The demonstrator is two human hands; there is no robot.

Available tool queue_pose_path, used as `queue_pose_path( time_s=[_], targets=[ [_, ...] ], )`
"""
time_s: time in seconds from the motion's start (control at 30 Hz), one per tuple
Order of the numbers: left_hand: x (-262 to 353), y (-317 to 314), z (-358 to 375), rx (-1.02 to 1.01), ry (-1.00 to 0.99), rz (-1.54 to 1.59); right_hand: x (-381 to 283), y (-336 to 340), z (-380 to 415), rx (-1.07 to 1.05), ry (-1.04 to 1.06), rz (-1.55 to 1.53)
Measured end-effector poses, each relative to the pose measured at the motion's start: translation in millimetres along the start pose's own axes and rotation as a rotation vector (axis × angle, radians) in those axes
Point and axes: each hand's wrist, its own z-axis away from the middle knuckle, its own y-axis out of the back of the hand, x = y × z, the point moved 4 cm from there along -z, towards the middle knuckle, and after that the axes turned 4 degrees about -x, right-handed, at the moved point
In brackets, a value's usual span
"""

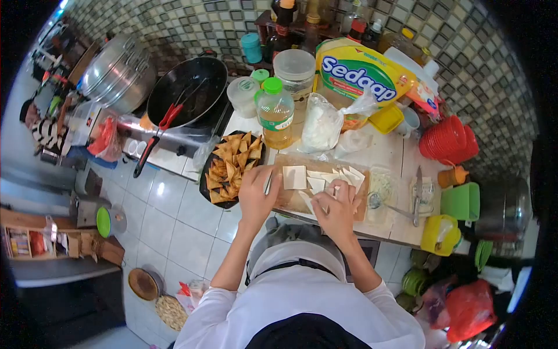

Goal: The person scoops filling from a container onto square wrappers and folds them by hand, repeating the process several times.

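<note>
On the wooden cutting board [288, 202] lie a pale square dough sheet [294, 177] and several triangular dough pieces [317, 184], some overlapping. My left hand [257, 192] is at the board's left edge, fingers curled toward the thumb; a pale sliver shows between them, too little to name. Over the triangles at the right, my right hand [337, 208] has its fingers bent and closed on one dough triangle, partly hidden beneath them. Left of the board, a black tray [204, 185] holds a heap of browned, folded triangular pastries [232, 167], close to my left hand.
A wok [168, 96] with red-handled tongs [170, 116] sits on the stove. Behind the board stand a green-capped bottle [275, 123] and a white-filled plastic bag [321, 123]. To the right are a tray of shredded filling [381, 186], a knife [418, 195] and red baskets [444, 139].
</note>
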Motion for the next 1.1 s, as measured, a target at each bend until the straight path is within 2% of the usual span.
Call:
queue_pose_path(
  time_s=[0.07,0.17,0.27,0.33,0.5,0.63,0.7,1.03,1.1],
  targets=[
    [-6,-7,-5,-0.055,-0.051,-0.046,-3,0,-1,0.102,-0.055,0.155],
    [-6,-14,-12,-0.193,-0.082,-0.106,-2,1,5,0.149,-0.162,0.196],
    [-12,-23,-10,-0.177,-0.228,-0.15,-3,2,13,0.255,-0.197,0.124],
    [-16,-26,-9,-0.172,-0.177,-0.089,-2,2,23,0.268,-0.257,0.15],
    [-14,-28,-12,-0.129,-0.194,-0.071,3,-1,38,0.316,-0.328,0.211],
    [-16,-34,-11,-0.146,-0.206,-0.042,10,-6,36,0.338,-0.268,0.164],
    [-10,-29,-11,-0.073,-0.245,-0.059,13,-5,34,0.337,-0.233,0.158],
    [-3,-34,-8,0.029,-0.203,-0.061,20,17,41,0.213,-0.192,0.09],
    [2,-27,-8,0.07,-0.11,0.129,21,12,46,0.176,-0.175,0.1]
  ],
)
